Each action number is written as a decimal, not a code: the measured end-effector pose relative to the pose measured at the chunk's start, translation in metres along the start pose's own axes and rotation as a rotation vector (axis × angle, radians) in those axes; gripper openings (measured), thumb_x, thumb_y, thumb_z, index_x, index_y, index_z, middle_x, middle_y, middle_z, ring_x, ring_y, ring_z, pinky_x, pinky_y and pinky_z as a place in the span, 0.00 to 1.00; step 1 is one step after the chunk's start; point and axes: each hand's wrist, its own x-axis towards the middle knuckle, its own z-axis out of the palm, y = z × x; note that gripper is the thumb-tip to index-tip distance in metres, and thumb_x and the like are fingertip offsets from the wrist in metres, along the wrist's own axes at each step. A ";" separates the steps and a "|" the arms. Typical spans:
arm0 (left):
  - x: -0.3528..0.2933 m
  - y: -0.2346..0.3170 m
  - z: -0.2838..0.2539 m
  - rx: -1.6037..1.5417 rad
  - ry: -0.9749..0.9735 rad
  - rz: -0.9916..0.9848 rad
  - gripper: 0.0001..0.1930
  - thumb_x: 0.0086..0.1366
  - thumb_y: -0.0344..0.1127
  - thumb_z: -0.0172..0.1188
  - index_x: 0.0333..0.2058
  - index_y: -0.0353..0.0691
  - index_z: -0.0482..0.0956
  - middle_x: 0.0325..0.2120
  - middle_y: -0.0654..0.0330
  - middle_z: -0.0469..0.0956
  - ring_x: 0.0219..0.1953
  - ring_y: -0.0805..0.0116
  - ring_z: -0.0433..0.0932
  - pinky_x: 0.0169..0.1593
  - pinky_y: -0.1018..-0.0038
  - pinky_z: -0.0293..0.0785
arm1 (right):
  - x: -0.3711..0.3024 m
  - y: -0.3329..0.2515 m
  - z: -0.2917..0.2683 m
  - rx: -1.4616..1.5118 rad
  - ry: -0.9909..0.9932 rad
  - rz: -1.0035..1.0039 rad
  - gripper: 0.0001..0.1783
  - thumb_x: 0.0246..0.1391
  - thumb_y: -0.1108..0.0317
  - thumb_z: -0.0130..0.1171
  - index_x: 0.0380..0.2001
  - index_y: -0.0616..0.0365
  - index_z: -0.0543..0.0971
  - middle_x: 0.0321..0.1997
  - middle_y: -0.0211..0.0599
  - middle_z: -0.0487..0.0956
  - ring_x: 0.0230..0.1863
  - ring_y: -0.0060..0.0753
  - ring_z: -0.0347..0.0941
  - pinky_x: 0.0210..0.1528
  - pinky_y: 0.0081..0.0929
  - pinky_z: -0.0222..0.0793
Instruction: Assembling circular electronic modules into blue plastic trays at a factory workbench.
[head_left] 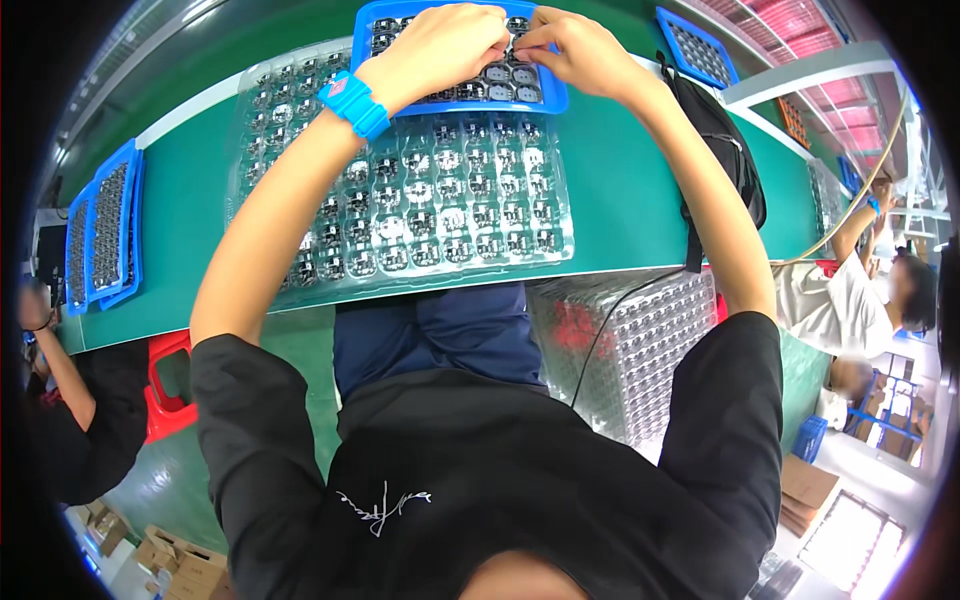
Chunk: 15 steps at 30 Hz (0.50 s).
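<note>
A blue tray (pixel 556 100) with rows of small dark metal-looking parts lies at the far side of the green table (pixel 635 190). My left hand (pixel 450 45), below a blue wristband, is over the tray with its fingers pinched together. Beside it, my right hand (pixel 575 48) also has thumb and fingers closed, near the tray's right side. Whatever the fingertips hold is too small and covered to make out. Nearer me, clear plastic trays (pixel 566 240) carry more small parts in moulded pockets and reach under the blue tray's near edge.
A black backpack (pixel 730 150) lies right of my right forearm. Stacked blue trays (pixel 137 215) stand at the left; another blue tray (pixel 672 22) is far right. Below the table are stacked clear trays (pixel 660 350) and a red stool (pixel 160 405). People sit at both sides.
</note>
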 end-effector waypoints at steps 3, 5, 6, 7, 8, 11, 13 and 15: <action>0.000 -0.003 0.001 -0.016 0.068 0.026 0.07 0.63 0.34 0.63 0.31 0.36 0.82 0.32 0.48 0.82 0.39 0.45 0.82 0.43 0.53 0.78 | 0.000 -0.003 0.007 0.007 0.061 0.005 0.07 0.56 0.68 0.65 0.35 0.58 0.87 0.39 0.50 0.81 0.44 0.56 0.79 0.47 0.47 0.74; 0.000 -0.008 0.001 0.020 -0.068 -0.057 0.09 0.62 0.35 0.65 0.31 0.35 0.82 0.34 0.45 0.82 0.41 0.44 0.81 0.47 0.54 0.77 | 0.004 -0.007 0.013 -0.169 0.045 0.043 0.08 0.55 0.66 0.64 0.33 0.59 0.86 0.39 0.52 0.81 0.46 0.57 0.79 0.48 0.48 0.76; 0.002 -0.008 -0.001 0.022 -0.074 -0.047 0.09 0.62 0.35 0.65 0.31 0.35 0.82 0.34 0.45 0.82 0.41 0.44 0.81 0.47 0.54 0.77 | 0.005 0.002 0.016 -0.168 0.054 0.052 0.08 0.55 0.66 0.64 0.33 0.59 0.86 0.39 0.52 0.81 0.46 0.57 0.79 0.48 0.48 0.76; 0.004 -0.008 -0.004 0.021 -0.021 0.008 0.09 0.62 0.36 0.66 0.32 0.34 0.82 0.35 0.45 0.81 0.42 0.43 0.80 0.48 0.55 0.76 | 0.008 0.010 0.020 -0.248 0.061 0.051 0.09 0.54 0.66 0.64 0.32 0.60 0.85 0.40 0.54 0.81 0.46 0.58 0.79 0.48 0.48 0.76; 0.003 -0.009 -0.007 0.021 0.030 0.055 0.10 0.61 0.36 0.67 0.33 0.34 0.82 0.36 0.45 0.80 0.43 0.43 0.79 0.50 0.55 0.75 | 0.010 0.015 0.026 -0.323 0.064 0.045 0.10 0.54 0.65 0.63 0.31 0.61 0.84 0.40 0.55 0.81 0.46 0.59 0.80 0.48 0.49 0.77; -0.012 0.027 -0.053 -0.103 0.213 -0.059 0.09 0.62 0.34 0.66 0.37 0.35 0.83 0.35 0.50 0.76 0.41 0.48 0.77 0.48 0.58 0.75 | 0.005 -0.004 0.014 -0.323 0.131 0.034 0.10 0.52 0.65 0.65 0.29 0.62 0.83 0.39 0.55 0.81 0.43 0.59 0.80 0.45 0.48 0.77; -0.039 0.048 -0.077 -0.124 0.216 -0.118 0.08 0.65 0.34 0.65 0.37 0.36 0.83 0.33 0.55 0.77 0.36 0.56 0.78 0.41 0.62 0.75 | -0.002 -0.032 0.005 -0.329 0.232 0.026 0.09 0.51 0.66 0.66 0.29 0.62 0.84 0.38 0.53 0.81 0.41 0.57 0.80 0.44 0.48 0.77; -0.071 0.063 -0.075 -0.178 0.125 -0.150 0.08 0.68 0.34 0.63 0.37 0.35 0.82 0.32 0.54 0.78 0.33 0.57 0.79 0.38 0.64 0.75 | -0.017 -0.066 -0.001 -0.089 0.278 0.105 0.10 0.59 0.64 0.65 0.38 0.59 0.85 0.37 0.41 0.80 0.43 0.46 0.79 0.46 0.41 0.74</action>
